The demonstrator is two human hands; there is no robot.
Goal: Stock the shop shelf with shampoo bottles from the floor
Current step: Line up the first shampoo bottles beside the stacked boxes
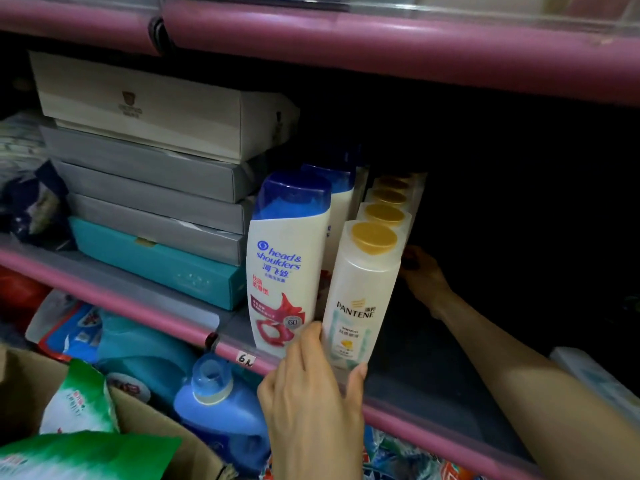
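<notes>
Your left hand (pixel 311 386) grasps the base of the front translucent white Pantene shampoo bottle with a gold cap (pixel 360 296), thumb and fingers curled round it. It stands upright at the front edge of the pink-trimmed shelf (pixel 145 311), heading a row of like bottles. At its nine o'clock, touching, stands a white Head & Shoulders bottle with a blue cap (pixel 284 265). Your right hand (pixel 420 275) reaches into the dark at its three o'clock; I cannot tell its grip.

A shop: pink-edged shelves (pixel 145 318) of branded shampoo bottles (pixel 358 299) and boxed goods (pixel 156 265) (handwritten price tag (pixel 246 359) too).
</notes>
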